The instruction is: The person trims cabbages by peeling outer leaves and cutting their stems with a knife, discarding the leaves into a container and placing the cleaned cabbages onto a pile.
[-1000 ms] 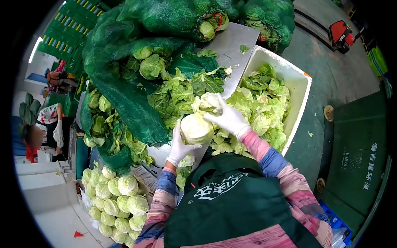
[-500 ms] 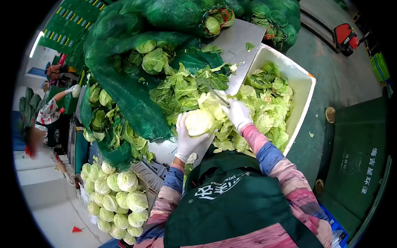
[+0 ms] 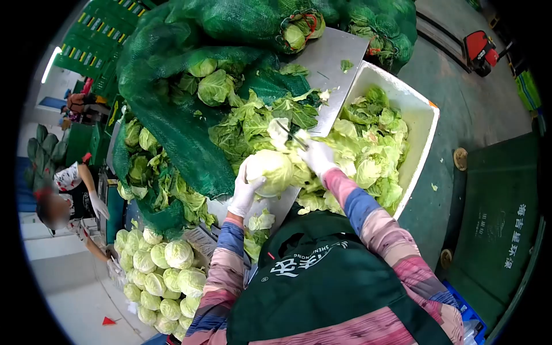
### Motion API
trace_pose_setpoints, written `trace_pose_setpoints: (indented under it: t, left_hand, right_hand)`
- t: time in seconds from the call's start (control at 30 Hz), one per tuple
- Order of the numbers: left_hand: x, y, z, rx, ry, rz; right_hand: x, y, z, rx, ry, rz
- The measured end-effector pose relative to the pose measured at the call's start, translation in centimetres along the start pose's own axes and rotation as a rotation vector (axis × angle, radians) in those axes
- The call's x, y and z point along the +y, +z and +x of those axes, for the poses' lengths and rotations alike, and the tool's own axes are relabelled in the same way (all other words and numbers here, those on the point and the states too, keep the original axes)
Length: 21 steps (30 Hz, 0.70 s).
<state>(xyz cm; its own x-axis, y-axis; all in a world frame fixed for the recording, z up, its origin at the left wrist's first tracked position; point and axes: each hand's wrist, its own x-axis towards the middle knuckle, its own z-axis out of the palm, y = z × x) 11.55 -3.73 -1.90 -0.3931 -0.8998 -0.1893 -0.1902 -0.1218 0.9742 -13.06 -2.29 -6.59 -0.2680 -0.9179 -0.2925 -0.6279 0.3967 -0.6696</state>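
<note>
My left hand [image 3: 246,188], in a white glove, grips a pale trimmed cabbage [image 3: 271,171] from its left side. Just above and right of it, my gloved right hand [image 3: 317,156] is closed round a knife [image 3: 292,133], whose thin dark blade points up and left. A pale piece of leaf [image 3: 277,132] shows by the blade. Loose outer leaves [image 3: 253,123] are heaped beyond the cabbage on green netting. To the right, a white foam box [image 3: 422,129] holds many cut leaves [image 3: 371,155], close beside my right hand.
Green net sacks of cabbages [image 3: 241,26] lie across the back of the metal table [image 3: 339,46]. Trimmed cabbages [image 3: 155,282] are stacked at lower left, near another person [image 3: 77,192]. A large green bin [image 3: 494,218] and a red pallet jack [image 3: 480,52] stand right.
My right hand and the knife have moved up and left, over the cabbage's far side. The cabbage has turned in my left hand, which shifted slightly left. The other person has lowered a raised arm.
</note>
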Motion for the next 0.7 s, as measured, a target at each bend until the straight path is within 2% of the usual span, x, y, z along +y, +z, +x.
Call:
trace_pose_setpoints:
  t: [0.07,0.13,0.2,0.27,0.33,0.37,0.4,0.43,0.47,0.5,0.57,0.67,0.7]
  left_hand:
    - [-0.5,0.8,-0.3,0.019,-0.184,-0.592]
    - [-1.5,1.3,-0.6,0.002,-0.166,-0.644]
    - [-1.8,1.7,-0.9,-0.030,-0.333,-0.859]
    - [-0.2,2.5,-1.2,-0.041,-0.365,-0.794]
    - [1.1,3.8,-0.8,-0.017,-0.330,-0.682]
    - [1.9,4.9,-0.4,-0.027,-0.330,-0.685]
    - [2.7,6.0,-0.2,0.058,-0.317,-0.550]
    - [3.0,6.9,-0.1,0.141,-0.303,-0.413]
    - [1.9,7.3,0.2,0.133,-0.305,-0.410]
    - [0.0,7.6,0.7,0.155,-0.142,-0.090]
    - [-0.1,8.3,0.7,0.176,0.130,0.520]
    - [1.6,9.5,-0.2,0.154,0.165,0.684]
    - [1.2,9.5,-0.1,0.162,0.157,0.657]
  right_hand:
    - [2.8,-0.8,-1.4,0.050,0.036,-0.109]
    - [7.2,-1.9,-2.3,0.169,0.265,0.132]
    - [11.9,-5.7,-2.8,0.207,0.468,0.124]
    - [16.4,-8.4,-2.1,0.240,0.405,-0.309]
    - [12.6,-11.1,-3.8,0.496,0.311,-0.510]
    - [10.6,-12.1,-4.2,0.449,0.250,-0.380]
    - [9.9,-11.4,-3.9,0.490,0.115,-0.329]
    - [8.9,-10.5,-3.6,0.391,0.067,0.005]
    - [5.9,-10.7,-4.7,0.141,0.066,0.259]
    - [4.7,-9.1,-4.9,-0.008,0.085,0.309]
    - [2.9,-6.4,-5.6,0.009,-0.069,0.135]
    - [0.6,-6.4,-7.6,-0.003,-0.259,-0.034]
    - [0.7,-5.7,-7.9,0.078,-0.377,-0.142]
